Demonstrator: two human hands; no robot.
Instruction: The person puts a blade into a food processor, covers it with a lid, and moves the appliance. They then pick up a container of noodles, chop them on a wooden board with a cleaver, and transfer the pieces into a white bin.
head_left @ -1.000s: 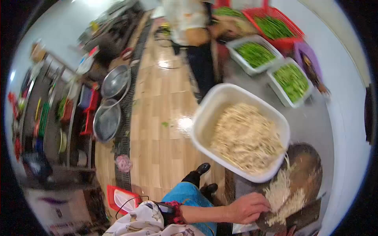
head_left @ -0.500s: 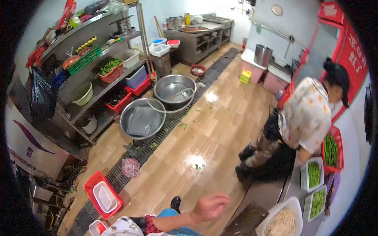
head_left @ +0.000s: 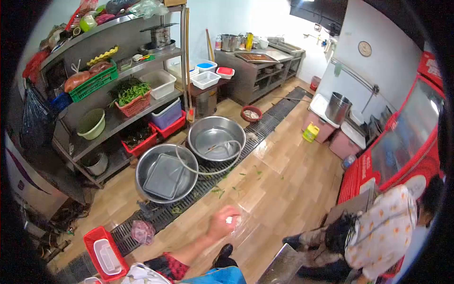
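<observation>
My left hand reaches out over the wooden-look floor, apart from the things around it. Its fingers are curled in, and a small white patch shows at them; I cannot make out whether this is a held thing or floor glare. A red checked cuff covers the wrist end of the sleeve. Beyond the hand stand two large steel basins, one with a grey rectangular tub in it, the other basin with a pale hose looping over it. My right hand is out of view.
A co-worker bends at the lower right beside a metal counter edge. A floor drain grate runs diagonally. At lower left are a red basket and a crumpled plastic bag. Steel shelves line the left.
My left hand has moved up and left in view, and its fingers look more curled. The view has turned right; the trays and the white tub of pale shreds have left the frame.
</observation>
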